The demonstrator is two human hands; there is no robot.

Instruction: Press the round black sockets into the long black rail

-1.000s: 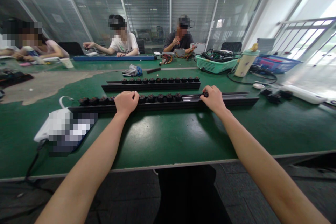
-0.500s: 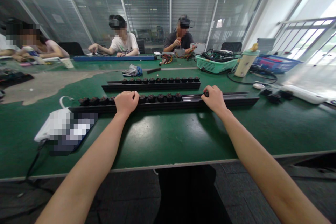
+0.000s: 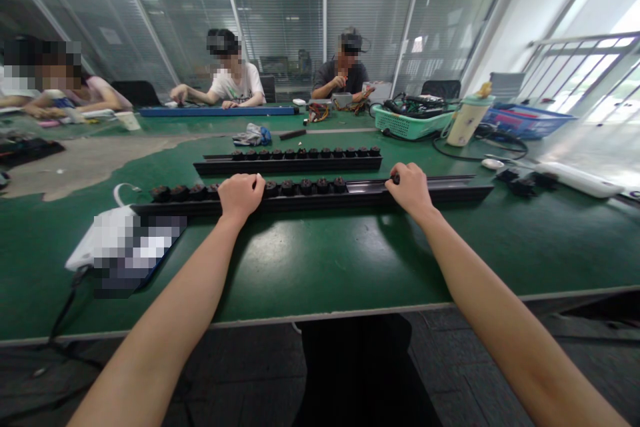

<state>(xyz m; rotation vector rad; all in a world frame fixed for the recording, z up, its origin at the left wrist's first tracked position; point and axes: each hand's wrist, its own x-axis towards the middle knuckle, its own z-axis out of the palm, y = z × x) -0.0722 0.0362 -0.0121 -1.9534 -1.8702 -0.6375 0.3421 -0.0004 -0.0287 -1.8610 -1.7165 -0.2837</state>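
A long black rail [image 3: 310,205] lies across the table in front of me, with several black round parts [image 3: 306,187] seated along its channel. My left hand [image 3: 241,193] is closed over the rail left of its middle, fingers curled down behind it and hidden. To the right, my right hand [image 3: 410,188] pinches a small black round part [image 3: 396,179] at the channel. Most of that part is covered by the fingers. Bare channel [image 3: 367,185] shows between the seated parts and my right hand.
Behind stands a shorter black rail [image 3: 290,164] with similar parts. At left are a white device [image 3: 100,240] and a phone [image 3: 160,250]. A green basket [image 3: 415,125], a bottle [image 3: 467,121] and loose black pieces [image 3: 525,181] are at right. Co-workers sit across the table.
My right hand has shifted slightly right along the rail with the black round part. My left hand and the rail look unmoved.
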